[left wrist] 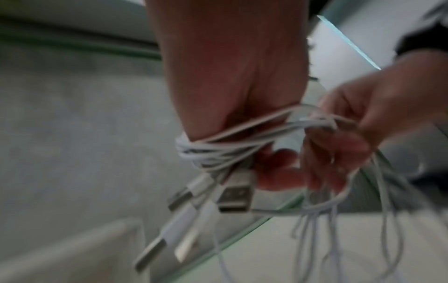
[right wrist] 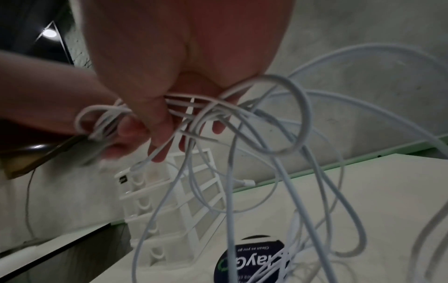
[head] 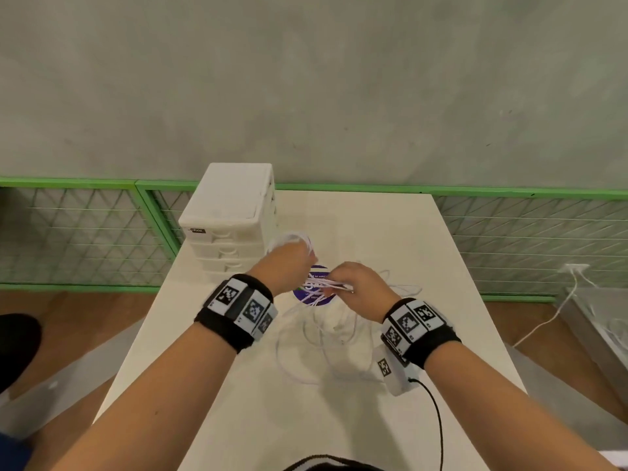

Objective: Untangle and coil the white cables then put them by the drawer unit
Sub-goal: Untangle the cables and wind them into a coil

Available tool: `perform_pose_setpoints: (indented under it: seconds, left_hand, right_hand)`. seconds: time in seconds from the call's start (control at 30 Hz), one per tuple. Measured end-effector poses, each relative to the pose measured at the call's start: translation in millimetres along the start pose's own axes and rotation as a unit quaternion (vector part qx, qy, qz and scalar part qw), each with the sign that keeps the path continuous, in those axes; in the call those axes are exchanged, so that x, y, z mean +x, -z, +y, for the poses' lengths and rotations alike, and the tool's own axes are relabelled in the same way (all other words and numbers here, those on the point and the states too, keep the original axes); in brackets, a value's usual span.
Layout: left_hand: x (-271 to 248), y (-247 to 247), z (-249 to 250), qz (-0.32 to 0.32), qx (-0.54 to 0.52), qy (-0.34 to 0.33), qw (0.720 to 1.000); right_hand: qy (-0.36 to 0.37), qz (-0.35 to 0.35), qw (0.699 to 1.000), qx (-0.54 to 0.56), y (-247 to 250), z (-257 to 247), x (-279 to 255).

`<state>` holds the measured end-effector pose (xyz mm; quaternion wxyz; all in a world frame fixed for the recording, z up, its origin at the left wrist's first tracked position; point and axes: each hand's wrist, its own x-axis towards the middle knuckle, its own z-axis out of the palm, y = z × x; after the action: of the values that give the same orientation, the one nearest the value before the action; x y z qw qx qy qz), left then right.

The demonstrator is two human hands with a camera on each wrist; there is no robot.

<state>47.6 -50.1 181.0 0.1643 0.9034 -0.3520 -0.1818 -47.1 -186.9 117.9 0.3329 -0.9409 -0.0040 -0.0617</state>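
Above the middle of the tabletop [head: 390,232], the white cables [head: 326,285] were stretched in a short bundle between the two hands, with the rest trailing down in loose loops [head: 323,338] that lay on the surface over and around a purple round sticker [head: 302,294]. The left hand [head: 289,266] had its fingers [left wrist: 283,180] curled round several turns already wound about it, and at least three USB plugs [left wrist: 232,199] hung out below that bundle in the left wrist view. The right hand [head: 356,287] pinched a handful of strands, its fingers [right wrist: 157,122] closed on them while long slack loops dropped away toward the tabletop.

By my reading, the work was partly done: a coil had been started on the left hand, yet most of the length lay unwound, and the strands crossed one another in the right wrist view, so some tangle probably remained. Whether one cable or several were being wound together could not be told for sure. The white drawer unit [head: 231,226] stood just beyond the left hand at the tabletop's far left corner, and no finished coil lay beside it, so the placing step was not yet done.
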Motion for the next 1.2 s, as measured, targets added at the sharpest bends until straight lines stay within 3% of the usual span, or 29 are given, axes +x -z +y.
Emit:
perform_pose_setpoints:
  seconds: [0.07, 0.13, 0.2, 0.3, 0.37, 0.5, 0.7, 0.8, 0.93, 1.03, 1.1, 1.2]
  left_hand:
    - [-6.1, -3.6, -4.6, -0.083, -0.095, -0.025, 0.992]
    - [-9.4, -5.2, -5.3, -0.101, -0.121, -0.05, 0.986]
    - [-8.1, -7.8, -6.8, -0.059, -0.097, -0.069, 0.991]
    - [-2.8, -10.1, -15.6, 0.045, -0.16, -0.056, 0.984]
    - [-2.5, -10.0, -19.5, 0.078, -0.189, -0.047, 0.978]
    - [-5.4, -11.0, -16.5, 0.053, -0.183, -0.062, 0.98]
    - [-3.5, -17.2, -22.2, 0.017, -0.107, -0.054, 0.993]
    - [-7.6, -23.4, -25.3, 0.016, -0.077, -0.05, 0.996]
    - [-5.5, -17.0, -43.8, 0.102, -0.091, -0.018, 0.99]
    - [-4.6, -13.8, -48.3, 0.111, -0.099, -0.002, 0.989]
    - [-5.5, -15.7, -44.7, 0.109, -0.117, 0.0, 0.987]
    - [-8.1, -14.9, -41.5, 0.072, -0.189, 0.006, 0.979]
  right_hand:
    - [-0.023, 0.021, 0.999, 0.042, 7.7, 6.4, -1.1]
    - [-0.069, 0.048, 0.994, 0.076, 15.4, 12.3, -2.5]
    - [-0.095, 0.11, 0.989, 0.039, 20.4, 22.7, -3.8]
    - [-0.104, 0.211, 0.972, 0.012, 24.7, 33.9, -6.9]
    - [-0.103, 0.188, 0.974, 0.067, 24.3, 32.6, -9.5]
    - [-0.102, 0.084, 0.989, 0.073, 18.0, 25.1, -6.3]
    - [-0.045, 0.185, 0.979, 0.072, 23.1, 10.4, 4.7]
    - [-0.044, 0.196, 0.978, 0.058, 31.3, 3.1, 9.5]
    - [-0.116, 0.129, 0.985, -0.022, 40.6, 20.5, -0.8]
    - [-0.173, 0.043, 0.984, -0.021, 35.2, 30.8, -9.3]
    - [-0.193, 0.04, 0.98, -0.014, 27.2, 33.4, -9.7]
    - [-0.169, 0.092, 0.981, 0.021, 19.3, 27.6, -10.6]
